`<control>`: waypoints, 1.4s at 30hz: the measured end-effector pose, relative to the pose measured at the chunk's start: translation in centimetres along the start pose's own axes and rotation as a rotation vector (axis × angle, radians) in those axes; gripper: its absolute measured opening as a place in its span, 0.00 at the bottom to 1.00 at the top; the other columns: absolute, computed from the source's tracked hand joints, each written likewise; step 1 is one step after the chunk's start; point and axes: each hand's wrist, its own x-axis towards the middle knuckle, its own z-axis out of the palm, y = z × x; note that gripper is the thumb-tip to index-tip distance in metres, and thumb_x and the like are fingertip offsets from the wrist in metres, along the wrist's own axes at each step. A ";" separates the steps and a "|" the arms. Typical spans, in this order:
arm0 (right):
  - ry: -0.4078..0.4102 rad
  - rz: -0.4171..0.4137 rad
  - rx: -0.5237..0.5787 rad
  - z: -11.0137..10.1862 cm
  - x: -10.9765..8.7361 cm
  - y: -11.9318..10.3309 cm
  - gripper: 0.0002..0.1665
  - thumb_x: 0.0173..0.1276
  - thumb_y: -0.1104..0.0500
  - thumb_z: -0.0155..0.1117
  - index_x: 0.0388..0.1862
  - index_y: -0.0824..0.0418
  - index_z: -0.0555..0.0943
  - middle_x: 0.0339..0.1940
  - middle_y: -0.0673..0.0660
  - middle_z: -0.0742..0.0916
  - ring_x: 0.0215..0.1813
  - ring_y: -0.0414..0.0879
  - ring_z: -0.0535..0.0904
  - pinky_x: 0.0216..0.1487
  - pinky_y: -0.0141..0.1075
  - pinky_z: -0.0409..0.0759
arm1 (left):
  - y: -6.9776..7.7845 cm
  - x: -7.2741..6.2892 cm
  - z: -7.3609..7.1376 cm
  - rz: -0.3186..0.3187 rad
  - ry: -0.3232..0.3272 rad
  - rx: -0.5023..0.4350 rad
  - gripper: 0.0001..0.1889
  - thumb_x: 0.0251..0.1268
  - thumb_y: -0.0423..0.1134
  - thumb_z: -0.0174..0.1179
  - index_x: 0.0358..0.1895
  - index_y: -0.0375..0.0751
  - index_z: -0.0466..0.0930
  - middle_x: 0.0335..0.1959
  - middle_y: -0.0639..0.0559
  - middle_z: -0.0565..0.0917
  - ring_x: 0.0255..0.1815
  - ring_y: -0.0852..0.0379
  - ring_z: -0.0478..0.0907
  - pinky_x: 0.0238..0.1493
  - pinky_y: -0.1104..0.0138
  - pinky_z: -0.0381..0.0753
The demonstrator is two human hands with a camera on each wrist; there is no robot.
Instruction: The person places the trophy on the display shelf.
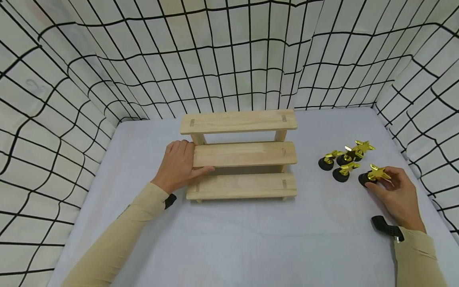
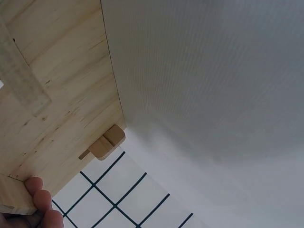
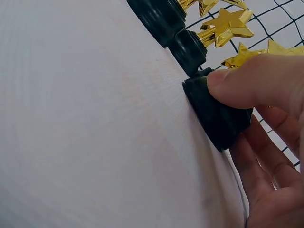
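A three-tier wooden display stand [image 1: 247, 154] stands on the white-covered table. My left hand [image 1: 176, 165] grips the left end of its middle board, thumb along the front edge; in the left wrist view, fingertips [image 2: 42, 199] curl round a board end. Over on the right, my right hand [image 1: 401, 197] pinches a small gold star trophy [image 1: 378, 173] by its round black base [image 3: 211, 111]. That base stands upright at the table surface; whether it touches is hard to tell. Several similar star trophies [image 1: 345, 171] stand grouped just to its left, partly overlapping in the head view.
Black wire grid panels [image 1: 233, 59] rise behind the table and along both sides. White cloth [image 1: 251, 239] covers the table. The panel on the right [image 1: 426, 139] comes close to the right hand.
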 end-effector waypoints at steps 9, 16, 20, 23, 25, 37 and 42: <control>0.037 -0.002 0.003 0.2 -0.2 -0.1 0.34 0.63 0.64 0.77 0.60 0.41 0.71 0.53 0.26 0.74 0.52 0.19 0.72 0.53 0.07 0.68 | 0.0 0.0 0.1 -0.016 -0.018 0.004 0.57 0.57 0.90 0.25 0.41 0.31 0.74 0.34 0.39 0.78 0.39 0.42 0.75 0.55 0.49 0.73; 0.055 0.034 -0.014 0.3 -0.3 -0.4 0.35 0.64 0.62 0.77 0.61 0.39 0.69 0.53 0.25 0.73 0.51 0.19 0.71 0.52 0.07 0.68 | -0.1 0.0 0.0 -0.021 -0.040 -0.010 0.54 0.58 0.89 0.37 0.42 0.31 0.75 0.35 0.39 0.78 0.39 0.42 0.75 0.56 0.49 0.73; 0.061 0.046 -0.030 0.2 -0.5 -0.7 0.35 0.65 0.61 0.76 0.62 0.38 0.69 0.53 0.25 0.72 0.51 0.19 0.71 0.54 0.07 0.68 | -0.1 0.1 0.0 -0.020 -0.052 -0.014 0.45 0.53 0.78 0.63 0.43 0.32 0.75 0.36 0.39 0.78 0.40 0.42 0.75 0.57 0.49 0.73; 0.066 0.020 -0.009 0.4 -0.3 -1.2 0.36 0.64 0.64 0.76 0.62 0.39 0.70 0.54 0.26 0.73 0.52 0.19 0.72 0.57 0.08 0.68 | -0.2 0.1 0.1 -0.017 -0.052 -0.007 0.42 0.48 0.73 0.71 0.42 0.32 0.75 0.36 0.39 0.78 0.41 0.41 0.75 0.57 0.50 0.73; 0.066 0.005 0.001 0.5 -0.2 -1.5 0.37 0.63 0.66 0.76 0.62 0.39 0.70 0.54 0.26 0.74 0.53 0.20 0.73 0.57 0.09 0.68 | -0.3 0.0 0.1 -0.015 -0.047 0.000 0.42 0.48 0.73 0.71 0.42 0.32 0.75 0.36 0.39 0.78 0.41 0.41 0.76 0.57 0.50 0.73; 0.105 -0.093 0.052 0.0 -0.4 -3.7 0.41 0.57 0.79 0.73 0.59 0.45 0.72 0.55 0.32 0.76 0.53 0.23 0.76 0.57 0.10 0.70 | -0.3 -0.2 0.1 -0.013 -0.039 -0.008 0.43 0.48 0.73 0.71 0.42 0.31 0.75 0.37 0.38 0.78 0.42 0.41 0.76 0.56 0.50 0.73; 0.139 -0.125 0.021 -0.4 -0.6 -4.9 0.42 0.54 0.82 0.72 0.59 0.48 0.72 0.55 0.32 0.76 0.54 0.24 0.76 0.58 0.10 0.70 | -0.5 -0.2 -0.1 0.011 -0.017 0.009 0.44 0.50 0.76 0.67 0.40 0.32 0.74 0.34 0.39 0.77 0.40 0.40 0.75 0.52 0.50 0.72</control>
